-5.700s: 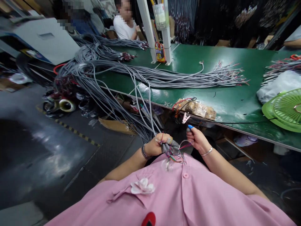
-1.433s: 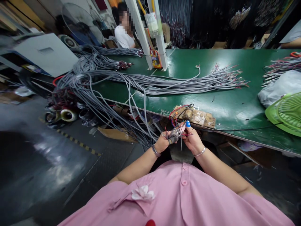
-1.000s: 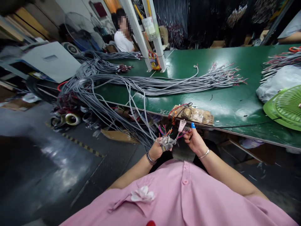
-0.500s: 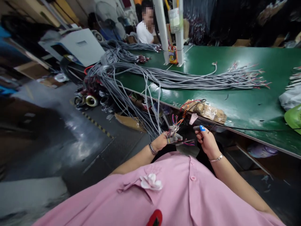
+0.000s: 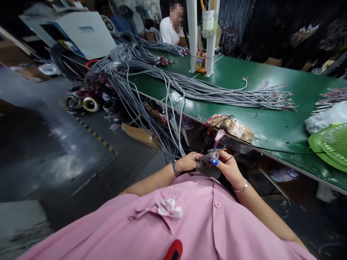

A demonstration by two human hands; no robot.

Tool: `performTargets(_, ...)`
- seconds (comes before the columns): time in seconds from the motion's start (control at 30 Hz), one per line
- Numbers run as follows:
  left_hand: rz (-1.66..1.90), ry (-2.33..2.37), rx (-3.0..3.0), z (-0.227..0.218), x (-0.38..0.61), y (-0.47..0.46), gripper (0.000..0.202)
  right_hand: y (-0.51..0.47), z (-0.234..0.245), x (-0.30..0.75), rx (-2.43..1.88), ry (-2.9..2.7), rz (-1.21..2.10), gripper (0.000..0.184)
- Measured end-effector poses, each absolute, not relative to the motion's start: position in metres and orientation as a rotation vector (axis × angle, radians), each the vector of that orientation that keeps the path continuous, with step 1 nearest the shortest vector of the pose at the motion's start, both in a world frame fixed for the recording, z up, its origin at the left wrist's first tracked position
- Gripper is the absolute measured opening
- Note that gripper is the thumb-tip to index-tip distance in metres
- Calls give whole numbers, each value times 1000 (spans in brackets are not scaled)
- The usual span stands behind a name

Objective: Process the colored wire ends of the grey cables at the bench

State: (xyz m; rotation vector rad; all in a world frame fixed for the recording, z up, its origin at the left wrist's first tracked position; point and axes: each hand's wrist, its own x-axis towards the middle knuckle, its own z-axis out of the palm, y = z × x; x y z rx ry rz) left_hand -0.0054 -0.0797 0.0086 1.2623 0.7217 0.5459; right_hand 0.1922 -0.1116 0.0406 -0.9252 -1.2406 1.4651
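- Between the two hands, at near centre, lie the cable ends (image 5: 212, 156), grey-jacketed with thin coloured wires fanning out, held clear of the table's near edge.
- Left hand (image 5: 186, 162): fingers curled closed around the left part of the cable ends; red wire tips show above the fingers.
- Right hand (image 5: 229, 168): thumb and fingers brought together on the right part of the cable ends; blue cover (image 5: 214, 161) on the thumb. Exact finger contact is partly hidden.
- Just beyond the grip, some purple wires rise to a pink clip (image 5: 219, 135); whether it clamps them cannot be told.
- Farther, a wrapped block (image 5: 241, 130) sits at the near edge of the green table (image 5: 282, 131).
- Beyond the block, grey cables (image 5: 206, 90) lie across the table, their stripped ends to the right.
- Far right, a green fan (image 5: 332, 144) stands beside a plastic bag (image 5: 329, 116).
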Motion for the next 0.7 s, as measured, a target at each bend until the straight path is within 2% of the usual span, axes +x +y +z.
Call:
performTargets(0.13, 550, 709, 1277, 7, -13, -80, 39, -108, 38, 186, -992, -1306, 1326, 18)
performTargets(0.33, 661, 694, 1217, 15, -25, -80, 45, -106, 42, 185, -945, -1140, 1418, 20)
performTargets(0.47, 516, 596, 1216, 34, -30, -72, 46, -108, 43, 182, -835, -1279, 1546, 21)
performTargets(0.57, 328, 521, 1196, 44, -28, -64, 47, -106, 40, 179, -818, -1392, 1477, 26)
performTargets(0.7, 408, 618, 1227, 43, -19, -62, 44, -104, 38, 184, -888, -1363, 1409, 22)
